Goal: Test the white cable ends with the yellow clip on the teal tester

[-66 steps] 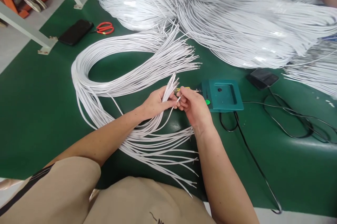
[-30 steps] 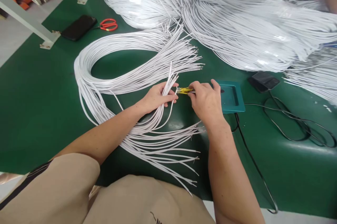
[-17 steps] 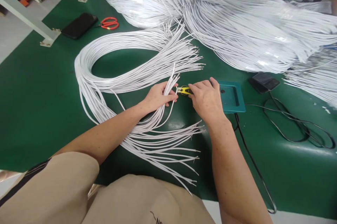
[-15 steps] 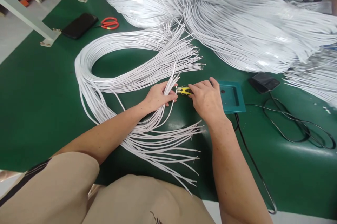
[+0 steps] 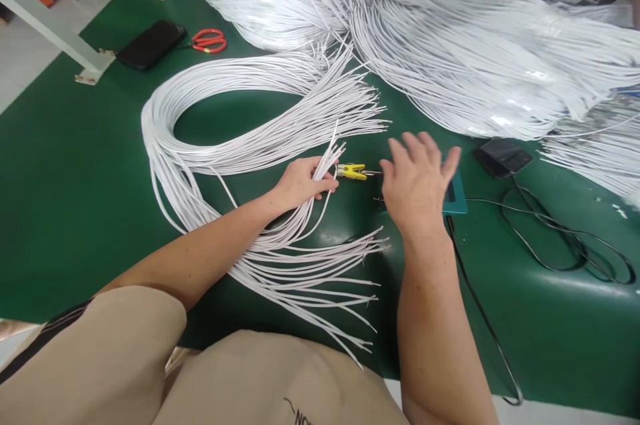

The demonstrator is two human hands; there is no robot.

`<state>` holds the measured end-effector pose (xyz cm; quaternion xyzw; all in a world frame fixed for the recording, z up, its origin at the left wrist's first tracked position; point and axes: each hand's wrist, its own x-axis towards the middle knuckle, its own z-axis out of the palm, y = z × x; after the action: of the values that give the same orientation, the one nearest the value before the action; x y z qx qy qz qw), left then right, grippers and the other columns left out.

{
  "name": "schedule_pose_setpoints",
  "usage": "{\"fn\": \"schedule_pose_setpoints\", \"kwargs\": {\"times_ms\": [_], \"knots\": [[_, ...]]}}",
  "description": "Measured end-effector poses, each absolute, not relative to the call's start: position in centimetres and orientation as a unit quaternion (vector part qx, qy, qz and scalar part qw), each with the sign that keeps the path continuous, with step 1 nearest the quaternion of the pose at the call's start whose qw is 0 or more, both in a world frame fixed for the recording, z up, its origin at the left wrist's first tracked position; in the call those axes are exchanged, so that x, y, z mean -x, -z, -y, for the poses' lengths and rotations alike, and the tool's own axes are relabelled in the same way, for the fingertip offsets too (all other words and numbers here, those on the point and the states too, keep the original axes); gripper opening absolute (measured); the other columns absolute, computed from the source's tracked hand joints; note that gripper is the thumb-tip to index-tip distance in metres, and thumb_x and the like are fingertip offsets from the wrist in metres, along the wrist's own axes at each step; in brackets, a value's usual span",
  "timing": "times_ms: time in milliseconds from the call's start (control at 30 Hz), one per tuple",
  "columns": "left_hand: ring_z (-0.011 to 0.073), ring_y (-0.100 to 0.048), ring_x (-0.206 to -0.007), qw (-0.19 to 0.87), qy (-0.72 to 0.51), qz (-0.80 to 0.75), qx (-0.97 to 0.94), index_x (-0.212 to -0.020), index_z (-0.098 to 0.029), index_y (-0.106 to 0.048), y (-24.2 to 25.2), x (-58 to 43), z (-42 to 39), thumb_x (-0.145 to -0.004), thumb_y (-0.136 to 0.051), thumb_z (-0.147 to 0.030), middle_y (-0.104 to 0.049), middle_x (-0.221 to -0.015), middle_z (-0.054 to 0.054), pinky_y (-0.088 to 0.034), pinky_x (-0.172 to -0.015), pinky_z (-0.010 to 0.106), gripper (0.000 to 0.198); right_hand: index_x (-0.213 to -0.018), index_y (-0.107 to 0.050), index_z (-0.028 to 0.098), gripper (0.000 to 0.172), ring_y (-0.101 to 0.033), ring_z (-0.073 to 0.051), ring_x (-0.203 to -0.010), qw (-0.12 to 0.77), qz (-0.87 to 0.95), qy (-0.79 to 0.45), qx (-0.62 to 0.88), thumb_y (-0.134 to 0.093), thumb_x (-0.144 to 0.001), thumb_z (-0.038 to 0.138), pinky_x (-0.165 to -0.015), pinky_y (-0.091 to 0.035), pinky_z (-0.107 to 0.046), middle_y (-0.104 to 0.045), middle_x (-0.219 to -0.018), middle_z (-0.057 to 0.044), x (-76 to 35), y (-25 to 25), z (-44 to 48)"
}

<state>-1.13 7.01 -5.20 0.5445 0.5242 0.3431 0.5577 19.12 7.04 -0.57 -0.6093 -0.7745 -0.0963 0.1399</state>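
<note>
A bundle of white cables is gripped by my left hand, its short ends standing up past the fingers. Just right of those fingertips is a small yellow tool with a metal tip at the cable ends and a thin dark rod on its right side. My right hand is spread to the right of the tool, apart from it and over the teal tray, which it partly covers. More loose cable ends fan out below my left hand.
A looped cable bundle lies behind my left arm. Large white cable heaps fill the back. A black phone and red-handled scissors lie at the back left. A dark box with black cord sits at right.
My right hand has let go of the yellow tool, opened its fingers and moved right over the teal tray. My left hand has stayed nearly still.
</note>
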Motion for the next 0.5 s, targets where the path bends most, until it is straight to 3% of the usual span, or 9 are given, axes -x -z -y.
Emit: {"fn": "schedule_pose_setpoints", "kwargs": {"times_ms": [133, 300, 400, 500], "knots": [[0.0124, -0.064, -0.063, 0.573, -0.34, -0.521, -0.533, -0.12, -0.015, -0.063, 4.9, 1.3, -7.0, -0.07, -0.073, -0.026, -0.072, -0.078, 0.005, -0.054, -0.053, 0.022, 0.053, -0.138, -0.048, 0.013, 0.047, -0.032, -0.039, -0.139, 0.168, 0.703, 0.108, 0.682, -0.036, -0.097, 0.033, -0.107, -0.017, -0.07, -0.045, -0.144, -0.022, -19.9, 1.4, -6.6], [0.0122, -0.064, -0.065, 0.585, -0.359, -0.522, -0.507, -0.124, -0.015, -0.059, 4.2, 1.7, -6.7, -0.069, -0.074, -0.023, -0.069, -0.077, 0.003, -0.052, -0.055, 0.021, 0.057, -0.13, -0.055, 0.015, 0.041, -0.038, -0.036, -0.136, 0.206, 0.708, 0.106, 0.667, -0.04, -0.096, 0.03, -0.11, -0.019, -0.065, -0.051, -0.141, -0.019, -20.1, 1.8, -6.7], [0.0118, -0.063, -0.068, 0.593, -0.382, -0.509, -0.493, -0.124, -0.016, -0.059, 3.9, 1.8, -6.7, -0.069, -0.075, -0.024, -0.066, -0.075, 0.001, -0.048, -0.054, 0.019, 0.057, -0.12, -0.062, 0.017, 0.034, -0.052, -0.03, -0.122, 0.3, 0.727, 0.061, 0.615, -0.046, -0.094, 0.032, -0.106, -0.033, -0.053, -0.062, -0.126, -0.016, -19.2, 0.9, -6.0], [0.0084, -0.057, -0.059, 0.611, -0.398, -0.491, -0.476, -0.108, -0.014, -0.066, 3.7, 1.8, -6.7, -0.067, -0.077, -0.028, -0.064, -0.072, -0.001, -0.044, -0.051, 0.019, 0.045, -0.101, -0.069, 0.019, 0.023, -0.061, -0.021, -0.096, 0.335, 0.812, -0.066, 0.473, -0.049, -0.093, 0.029, -0.09, -0.047, -0.036, -0.071, -0.1, -0.009, -17.1, 0.1, -4.7]]}}
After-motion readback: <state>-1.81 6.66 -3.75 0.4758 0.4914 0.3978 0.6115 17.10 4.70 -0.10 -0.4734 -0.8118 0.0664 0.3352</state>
